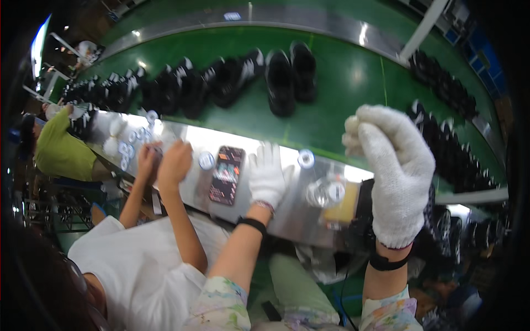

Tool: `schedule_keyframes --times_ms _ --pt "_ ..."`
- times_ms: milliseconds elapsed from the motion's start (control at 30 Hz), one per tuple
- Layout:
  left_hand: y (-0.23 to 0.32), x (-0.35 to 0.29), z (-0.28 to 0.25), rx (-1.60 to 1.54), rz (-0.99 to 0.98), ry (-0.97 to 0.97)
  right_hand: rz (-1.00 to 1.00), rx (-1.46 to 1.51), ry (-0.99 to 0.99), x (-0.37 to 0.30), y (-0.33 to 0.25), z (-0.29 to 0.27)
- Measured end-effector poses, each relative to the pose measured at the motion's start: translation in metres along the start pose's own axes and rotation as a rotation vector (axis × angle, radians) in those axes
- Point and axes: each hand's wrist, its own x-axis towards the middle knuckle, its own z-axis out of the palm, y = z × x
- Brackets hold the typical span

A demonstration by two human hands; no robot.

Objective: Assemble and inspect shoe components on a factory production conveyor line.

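My left hand (pixel 268 176), in a white knit glove, lies flat on the metal ledge (pixel 193 188) with its fingers spread. To its left is a dark phone (pixel 227 175) with a lit, colourful screen. On its right sits a small white roll (pixel 306 159). My right hand (pixel 396 171), gloved the same way, is raised above the right end of the ledge. Its fingers are bent and closed against the thumb; whether anything is between them does not show. Below and left of it stands a clear round container (pixel 323 193) beside a yellow flat item (pixel 343 205).
Beyond the ledge runs a green belt (pixel 353 66) carrying a black shoe pair (pixel 280 83) and a row of black shoes (pixel 182 83). More shoes (pixel 452 151) line the right. A co-worker in a white shirt (pixel 149 254) works close on my left; another wears yellow-green (pixel 63 149).
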Motion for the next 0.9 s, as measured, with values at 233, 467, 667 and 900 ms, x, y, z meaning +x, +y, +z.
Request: schedule_keyframes --times_ms 233,467,667,900 --pt "0.015 0.001 0.030 -0.076 -0.035 -0.047 0.006 0.296 -0.041 0.087 0.002 0.064" --pt "0.011 0.003 0.030 -0.650 -0.368 -0.130 0.437 0.669 0.013 0.182 0.067 0.191" --pt "-0.013 0.024 0.005 -0.720 -0.722 -0.163 0.712 0.566 0.158 0.166 0.178 0.223" --pt "-0.090 0.108 -0.039 -0.272 -0.338 0.483 0.638 0.374 0.098 0.191 0.248 0.238"
